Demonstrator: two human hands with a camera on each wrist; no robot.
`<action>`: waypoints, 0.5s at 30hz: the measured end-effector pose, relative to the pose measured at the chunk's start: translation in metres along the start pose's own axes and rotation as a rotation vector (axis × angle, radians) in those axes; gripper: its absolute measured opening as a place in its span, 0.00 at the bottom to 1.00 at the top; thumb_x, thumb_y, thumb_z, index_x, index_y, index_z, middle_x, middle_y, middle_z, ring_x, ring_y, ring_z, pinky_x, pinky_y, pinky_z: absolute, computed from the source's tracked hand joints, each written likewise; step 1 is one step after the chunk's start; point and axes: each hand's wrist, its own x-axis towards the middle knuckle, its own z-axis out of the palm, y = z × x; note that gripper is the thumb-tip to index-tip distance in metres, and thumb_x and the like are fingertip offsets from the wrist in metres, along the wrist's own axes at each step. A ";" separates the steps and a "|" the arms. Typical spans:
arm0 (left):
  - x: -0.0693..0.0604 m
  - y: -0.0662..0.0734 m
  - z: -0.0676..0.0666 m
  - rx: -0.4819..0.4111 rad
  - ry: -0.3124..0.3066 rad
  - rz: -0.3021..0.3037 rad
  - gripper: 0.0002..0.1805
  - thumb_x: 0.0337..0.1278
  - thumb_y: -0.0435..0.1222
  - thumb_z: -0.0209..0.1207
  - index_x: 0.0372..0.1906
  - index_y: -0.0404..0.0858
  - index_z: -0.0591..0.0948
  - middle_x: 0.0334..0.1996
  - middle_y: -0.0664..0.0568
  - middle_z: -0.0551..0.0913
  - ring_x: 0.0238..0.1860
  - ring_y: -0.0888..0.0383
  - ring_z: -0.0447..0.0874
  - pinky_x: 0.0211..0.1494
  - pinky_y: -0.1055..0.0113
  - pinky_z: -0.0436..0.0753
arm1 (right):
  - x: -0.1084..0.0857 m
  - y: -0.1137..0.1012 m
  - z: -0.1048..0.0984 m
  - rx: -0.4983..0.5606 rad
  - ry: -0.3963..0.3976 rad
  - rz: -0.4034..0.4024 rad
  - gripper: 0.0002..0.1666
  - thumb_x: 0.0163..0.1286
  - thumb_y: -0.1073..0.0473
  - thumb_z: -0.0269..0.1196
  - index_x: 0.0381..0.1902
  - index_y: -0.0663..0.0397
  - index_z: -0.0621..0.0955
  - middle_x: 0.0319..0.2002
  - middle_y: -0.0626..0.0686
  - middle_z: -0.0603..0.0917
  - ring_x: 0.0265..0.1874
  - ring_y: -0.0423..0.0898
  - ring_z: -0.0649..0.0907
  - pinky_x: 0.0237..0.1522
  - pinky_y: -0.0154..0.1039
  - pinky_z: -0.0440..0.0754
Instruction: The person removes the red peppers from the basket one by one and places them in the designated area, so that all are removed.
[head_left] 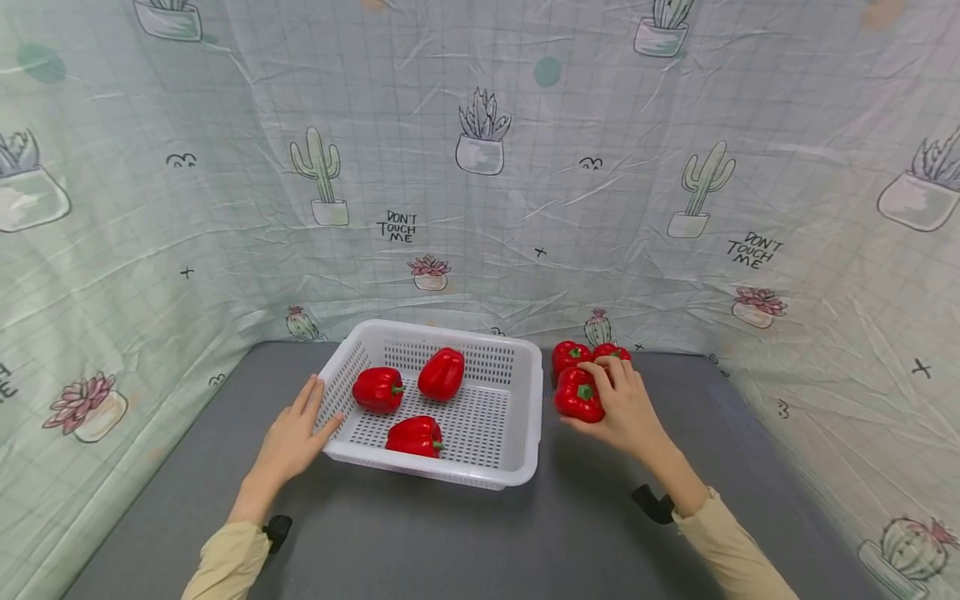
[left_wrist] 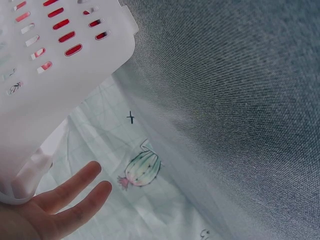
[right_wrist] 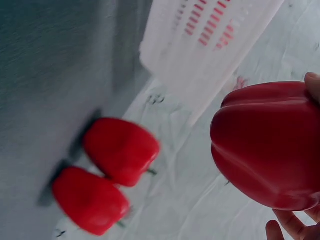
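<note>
Far left: printed cloth (head_left: 82, 267) with cactus and succulent drawings, its left side hanging beside the grey table (head_left: 450, 533) and carrying on behind it. Next, a cream left sleeve (head_left: 225, 567) with a dark wrist piece (head_left: 278, 532); beyond it the left hand (head_left: 295, 433), fingers extended, thumb spread apart, resting at the left end of a white basket (head_left: 531, 408). In the left wrist view, two straight fingers show beside the basket's slotted wall. Basket stands on the table, slightly angled, with three red peppers lying inside: left pepper (head_left: 377, 390), stem to the right; front pepper (head_left: 412, 437), near the front wall, stem also right; rear pepper (head_left: 442, 375), toward the back, leaning. Right part of the basket floor shows bare mesh. Just right of the basket, outside it, two more peppers sit side by side at the table's back: back-left pepper (head_left: 568, 356) and back-right pepper (head_left: 611, 351). In front of them, the held pepper (head_left: 577, 395), stem facing the viewer, gripped between thumb and fingers of the right hand (head_left: 624, 410). The right wrist view shows it apart from the other two. Farthest right: second dark wrist piece (head_left: 653, 504), cream right sleeve (head_left: 735, 546).
</note>
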 end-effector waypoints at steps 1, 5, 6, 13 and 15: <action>0.000 0.000 0.000 0.000 0.000 0.000 0.40 0.58 0.49 0.48 0.67 0.29 0.51 0.67 0.33 0.51 0.53 0.28 0.64 0.53 0.38 0.65 | -0.003 0.003 0.000 0.003 0.004 0.015 0.46 0.29 0.46 0.76 0.48 0.56 0.71 0.43 0.59 0.72 0.44 0.54 0.70 0.37 0.51 0.75; 0.000 0.000 0.000 -0.005 -0.001 -0.005 0.39 0.58 0.49 0.48 0.67 0.28 0.51 0.67 0.33 0.51 0.53 0.28 0.64 0.53 0.37 0.65 | -0.015 0.015 -0.001 0.002 0.012 0.066 0.44 0.31 0.48 0.75 0.47 0.57 0.71 0.42 0.60 0.72 0.41 0.55 0.71 0.36 0.51 0.73; 0.000 0.000 0.000 -0.006 -0.002 -0.007 0.40 0.58 0.49 0.48 0.67 0.29 0.51 0.67 0.33 0.51 0.53 0.28 0.64 0.53 0.37 0.64 | -0.017 0.017 -0.002 0.001 0.009 0.077 0.44 0.31 0.48 0.75 0.48 0.57 0.71 0.42 0.60 0.72 0.40 0.55 0.71 0.35 0.51 0.73; 0.000 0.001 0.000 0.000 0.000 -0.004 0.39 0.59 0.50 0.46 0.66 0.28 0.51 0.67 0.33 0.51 0.54 0.28 0.64 0.52 0.37 0.65 | -0.033 0.032 0.000 -0.015 -0.036 0.156 0.44 0.34 0.51 0.74 0.51 0.58 0.71 0.44 0.61 0.70 0.42 0.56 0.69 0.37 0.53 0.71; 0.000 0.000 0.000 0.000 0.000 -0.005 0.40 0.59 0.51 0.46 0.66 0.28 0.51 0.67 0.33 0.51 0.54 0.28 0.63 0.53 0.37 0.65 | -0.037 0.036 0.001 -0.017 -0.055 0.177 0.43 0.35 0.51 0.73 0.51 0.58 0.70 0.45 0.61 0.70 0.43 0.56 0.68 0.37 0.53 0.69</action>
